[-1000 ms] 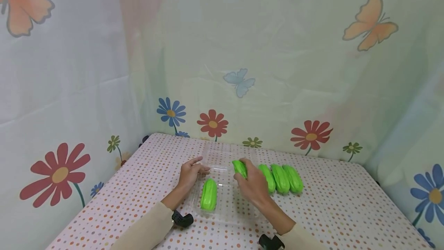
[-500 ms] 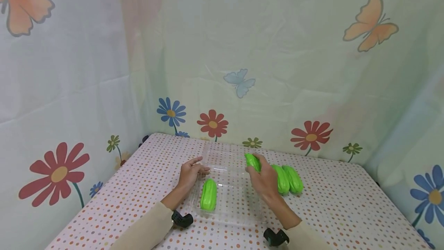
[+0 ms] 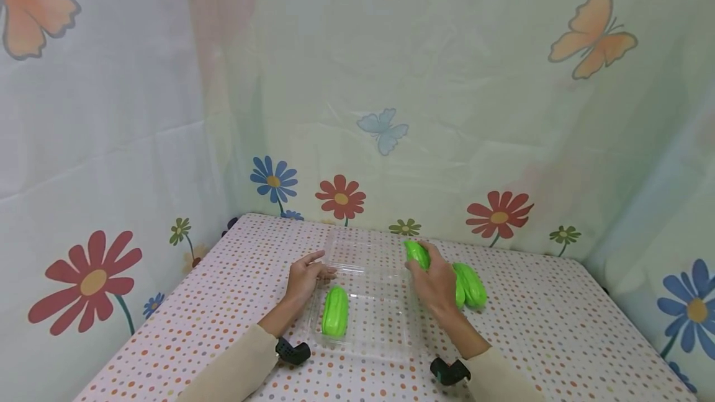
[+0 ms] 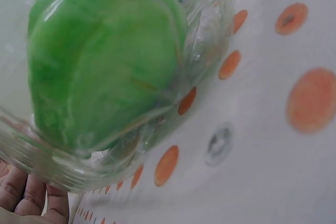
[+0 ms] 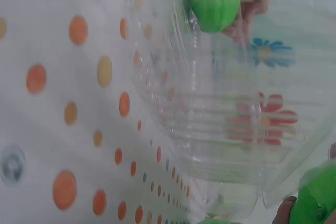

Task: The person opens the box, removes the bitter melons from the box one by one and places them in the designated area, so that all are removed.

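Observation:
My right hand [image 3: 436, 281] grips a glossy green ridged cucumber-like vegetable [image 3: 418, 254] by the right side of a clear plastic box [image 3: 385, 352]. Its rounded end also shows at the lower right of the right wrist view [image 5: 317, 198]. A similar green vegetable [image 3: 335, 312] lies lengthwise in the left part of the box; the left wrist view has it close up [image 4: 105, 61] behind the clear wall. My left hand [image 3: 304, 278] rests at the box's left side with fingers extended, near the hinge. Its fingers [image 4: 34, 195] show below the wall in the left wrist view.
Right of my right hand lie more green vegetables [image 3: 472, 285], partly hidden by that hand. The box's clear lid [image 3: 346, 250] is folded back toward the rear. A dotted cloth [image 3: 558, 327] covers the table, and printed curtains [image 3: 447, 79] enclose it.
My right hand has moved right and slightly away, from above the box to its right side, still holding the green vegetable. The left hand has stayed in place.

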The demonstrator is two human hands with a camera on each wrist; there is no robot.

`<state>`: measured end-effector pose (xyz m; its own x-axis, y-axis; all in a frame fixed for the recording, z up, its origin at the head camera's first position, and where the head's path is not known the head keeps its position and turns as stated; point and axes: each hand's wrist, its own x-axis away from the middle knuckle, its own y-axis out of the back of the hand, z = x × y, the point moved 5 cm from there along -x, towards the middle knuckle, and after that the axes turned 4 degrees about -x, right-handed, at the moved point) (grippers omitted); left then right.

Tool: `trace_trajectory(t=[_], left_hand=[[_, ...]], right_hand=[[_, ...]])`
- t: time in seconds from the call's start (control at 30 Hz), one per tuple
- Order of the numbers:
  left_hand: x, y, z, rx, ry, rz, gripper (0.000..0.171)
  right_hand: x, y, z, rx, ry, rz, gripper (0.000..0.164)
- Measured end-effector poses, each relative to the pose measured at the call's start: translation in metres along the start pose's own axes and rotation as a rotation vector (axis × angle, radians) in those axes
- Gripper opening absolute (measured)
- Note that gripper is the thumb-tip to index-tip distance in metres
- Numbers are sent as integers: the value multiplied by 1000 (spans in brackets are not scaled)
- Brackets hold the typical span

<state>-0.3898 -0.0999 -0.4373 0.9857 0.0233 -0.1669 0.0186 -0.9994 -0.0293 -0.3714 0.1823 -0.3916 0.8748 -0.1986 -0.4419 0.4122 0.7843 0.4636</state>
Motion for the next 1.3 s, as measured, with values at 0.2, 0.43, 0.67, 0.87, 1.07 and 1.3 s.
trace_trajectory(t=[0.2,0.43,0.67,0.87,1.07,1.3], left_hand=[[1,-1,-2,-4,-4,-5,49],[3,-2,-3,-8,3,-7,49],[1,-3,0,-22,4,-22,50],[-16,0,26,-28,3,-44,52],[-2,-2,1,-43,-8,-23,51],[5,-3,-8,-46,-9,-19,51]], right_hand=[[-8,9,-8,1,-36,-18,55],[-12,17,-18,17,-90,-57,55],[-19,32,-26,74,-53,-83,53],[-23,41,-37,108,-46,-104,53],[-28,48,-50,104,-78,-125,52],[-35,56,-64,102,-117,-141,51]])
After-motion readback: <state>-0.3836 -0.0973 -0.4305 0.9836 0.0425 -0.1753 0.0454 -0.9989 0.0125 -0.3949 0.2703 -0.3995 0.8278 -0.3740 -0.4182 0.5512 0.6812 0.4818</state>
